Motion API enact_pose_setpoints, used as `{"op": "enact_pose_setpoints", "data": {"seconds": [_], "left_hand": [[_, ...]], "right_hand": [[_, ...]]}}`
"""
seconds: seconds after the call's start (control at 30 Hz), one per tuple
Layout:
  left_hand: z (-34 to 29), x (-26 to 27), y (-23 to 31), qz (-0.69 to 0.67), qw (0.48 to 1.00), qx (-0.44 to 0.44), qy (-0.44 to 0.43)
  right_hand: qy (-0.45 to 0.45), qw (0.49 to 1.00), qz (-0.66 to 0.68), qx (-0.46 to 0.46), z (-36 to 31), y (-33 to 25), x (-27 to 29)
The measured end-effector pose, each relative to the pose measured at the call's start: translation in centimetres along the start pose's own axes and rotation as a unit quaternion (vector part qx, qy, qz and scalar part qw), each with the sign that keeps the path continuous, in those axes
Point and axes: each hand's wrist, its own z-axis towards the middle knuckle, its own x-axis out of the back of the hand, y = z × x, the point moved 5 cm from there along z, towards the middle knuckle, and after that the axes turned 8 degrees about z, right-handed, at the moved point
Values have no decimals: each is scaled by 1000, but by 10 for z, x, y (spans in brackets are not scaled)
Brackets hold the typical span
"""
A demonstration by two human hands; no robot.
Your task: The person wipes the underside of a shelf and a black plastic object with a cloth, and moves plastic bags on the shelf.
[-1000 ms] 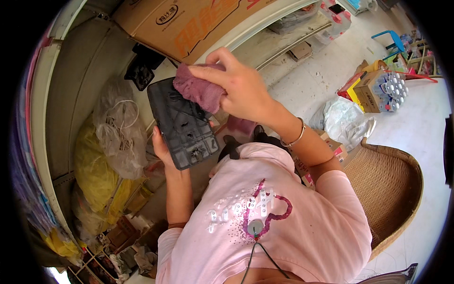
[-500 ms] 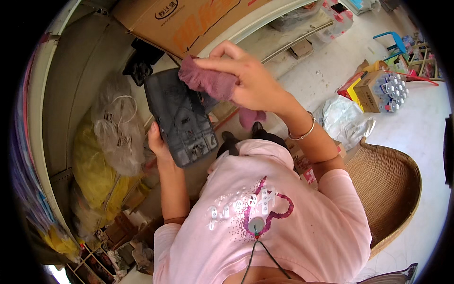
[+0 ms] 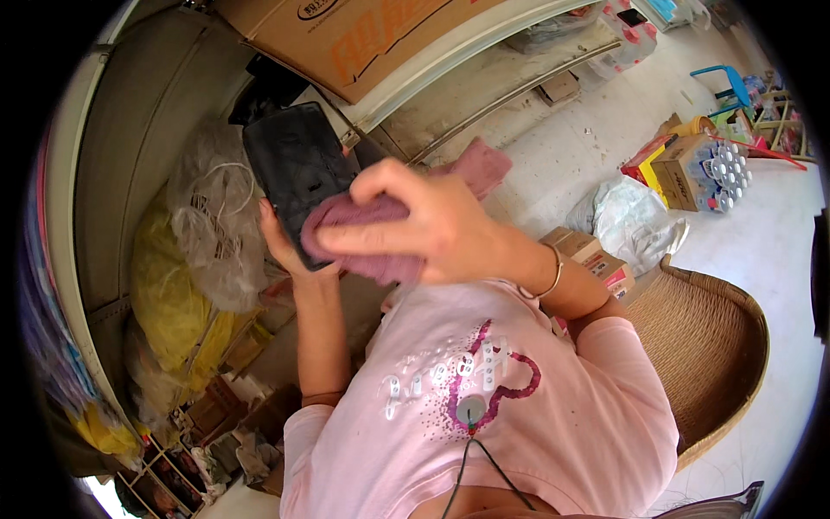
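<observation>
A black, flat, rectangular plastic case-like thing [image 3: 292, 156] is held up tilted in front of me. My left hand [image 3: 281, 242] grips its lower left edge from beneath, with most of the fingers hidden behind it. My right hand [image 3: 432, 221] is closed on a mauve cloth [image 3: 350, 210] and presses it against the lower end of the black case. A loose end of the cloth sticks out beyond the hand to the far right. What the case is for cannot be made out.
A large cardboard box [image 3: 372, 43] rests on the shelf ahead. Plastic bags [image 3: 216, 225] hang at the left. To the right are a woven basket [image 3: 705, 355], a crumpled white bag [image 3: 635, 221], bottles [image 3: 722, 173] and a blue stool [image 3: 731, 86].
My right hand has brought the cloth down from the upper right side of the case to its lower end. The case has shifted up and left and turned in my left hand.
</observation>
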Motion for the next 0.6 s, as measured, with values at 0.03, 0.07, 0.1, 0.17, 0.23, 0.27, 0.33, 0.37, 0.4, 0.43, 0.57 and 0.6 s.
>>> {"op": "enact_pose_setpoints", "data": {"seconds": [0.03,0.07,0.1,0.17,0.23,0.27,0.33,0.37,0.4,0.43,0.57,0.6], "left_hand": [[5,5,1,-25,998,4,-58],[5,3,5,53,999,-10,4],[4,1,10,132,989,-23,66],[-1,-8,15,86,995,-13,-46],[-4,3,22,101,994,-14,-39],[-8,20,22,136,990,-17,26],[-5,8,16,100,995,15,-16],[-3,11,16,119,993,5,9],[-2,15,16,137,990,-10,36],[-1,18,16,154,986,-25,62],[1,11,20,165,986,-8,0],[1,14,23,167,986,-8,-4]], "right_hand": [[7,999,-32,17,3,-9,-1],[-9,998,-57,7,8,-14,1],[-25,996,-83,-3,12,-17,3],[-56,997,-54,-29,4,-2,9],[-68,995,-61,-44,-3,17,20],[-66,993,-83,-48,-7,27,28],[-75,982,-150,-81,-11,43,36],[-48,988,-128,-67,-9,38,37],[-25,993,-106,-51,-3,27,33],[-2,996,-82,-34,3,18,30],[-94,993,-66,-35,4,8,15],[-106,988,-95,-56,0,16,21]]}}
